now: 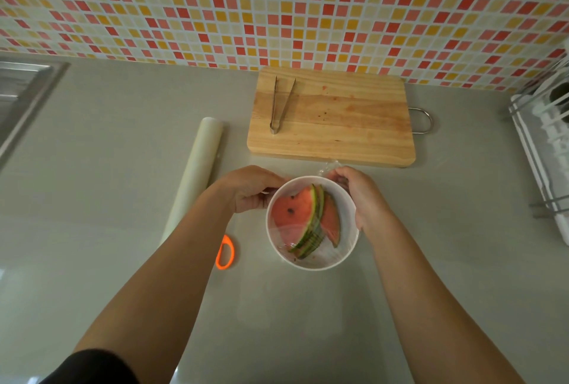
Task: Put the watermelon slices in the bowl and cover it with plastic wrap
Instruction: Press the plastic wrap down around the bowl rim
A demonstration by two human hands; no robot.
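Observation:
A white bowl (335, 260) stands on the grey counter, holding several watermelon slices (303, 219) leaning together, rinds up. Clear plastic wrap (334, 165) lies stretched over the bowl's mouth and bunches at its far rim. My left hand (251, 188) grips the bowl's left side with fingers curled round the rim and wrap. On the right side, my right hand (358, 196) curls round the rim, pinching the wrap against it. The roll of plastic wrap (197, 172) lies to the left of the bowl.
A wooden cutting board (345, 125) with metal tongs (281, 105) on it sits behind the bowl. Orange-handled scissors (226, 251) lie partly under my left forearm. A sink (21, 94) is at the far left, a white dish rack (545, 149) at the right edge.

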